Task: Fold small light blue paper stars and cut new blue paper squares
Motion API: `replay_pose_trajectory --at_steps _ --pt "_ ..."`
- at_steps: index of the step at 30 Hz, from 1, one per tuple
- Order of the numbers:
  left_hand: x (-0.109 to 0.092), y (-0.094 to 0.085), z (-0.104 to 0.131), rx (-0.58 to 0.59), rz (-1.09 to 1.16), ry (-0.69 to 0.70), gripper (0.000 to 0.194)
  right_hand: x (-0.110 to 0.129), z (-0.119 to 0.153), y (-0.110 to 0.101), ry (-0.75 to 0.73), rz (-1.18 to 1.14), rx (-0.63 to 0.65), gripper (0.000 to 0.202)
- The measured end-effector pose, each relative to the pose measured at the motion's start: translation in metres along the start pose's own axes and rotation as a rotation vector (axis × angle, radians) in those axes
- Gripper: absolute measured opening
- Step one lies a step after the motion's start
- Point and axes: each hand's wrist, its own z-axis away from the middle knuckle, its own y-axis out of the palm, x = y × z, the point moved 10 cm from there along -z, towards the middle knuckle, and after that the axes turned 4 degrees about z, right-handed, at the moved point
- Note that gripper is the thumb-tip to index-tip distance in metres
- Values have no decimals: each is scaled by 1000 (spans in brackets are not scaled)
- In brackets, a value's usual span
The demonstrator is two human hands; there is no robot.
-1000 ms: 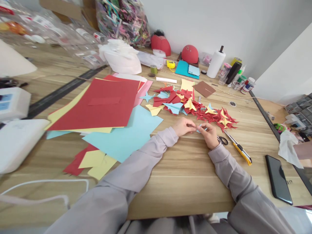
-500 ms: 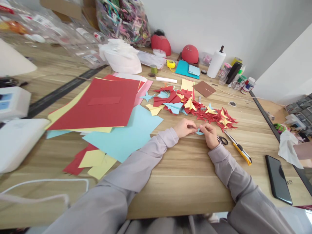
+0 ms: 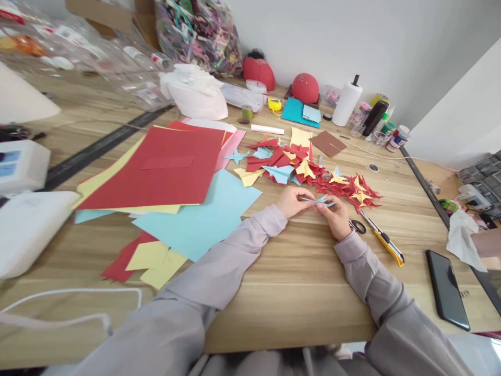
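Note:
A small light-blue folded paper piece (image 3: 321, 199) is held between both hands, with a point sticking up in its middle. My left hand (image 3: 293, 202) pinches its left end between thumb and fingers. At the right end, my right hand (image 3: 335, 214) grips it the same way. Just beyond the hands lies a pile of folded red paper pieces (image 3: 321, 183), with a few yellow and blue ones among them. Scissors (image 3: 358, 226) lie beside my right hand, partly hidden by it. A yellow utility knife (image 3: 385, 240) is further right.
Large red sheets (image 3: 168, 183) and blue sheets (image 3: 211, 224) spread over the left of the table (image 3: 289, 303). A black phone (image 3: 446, 290) lies at the right. Another person's hand (image 3: 487, 243) is at the right edge, near white tissue (image 3: 464, 237).
The blue paper piece has been turned and now shows as a wide, flat shape with a raised point. My fingers have shifted to its two ends; the arms have barely moved.

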Motion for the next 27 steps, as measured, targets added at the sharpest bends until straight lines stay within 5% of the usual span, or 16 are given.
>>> replay_pose_trajectory --at_steps 18,27 --pt "-2 -13 0 -75 16 -48 21 -4 -1 -5 50 -72 -61 22" --pt "8 -3 0 3 305 -131 37 -6 -2 -8 42 -78 -86 22"
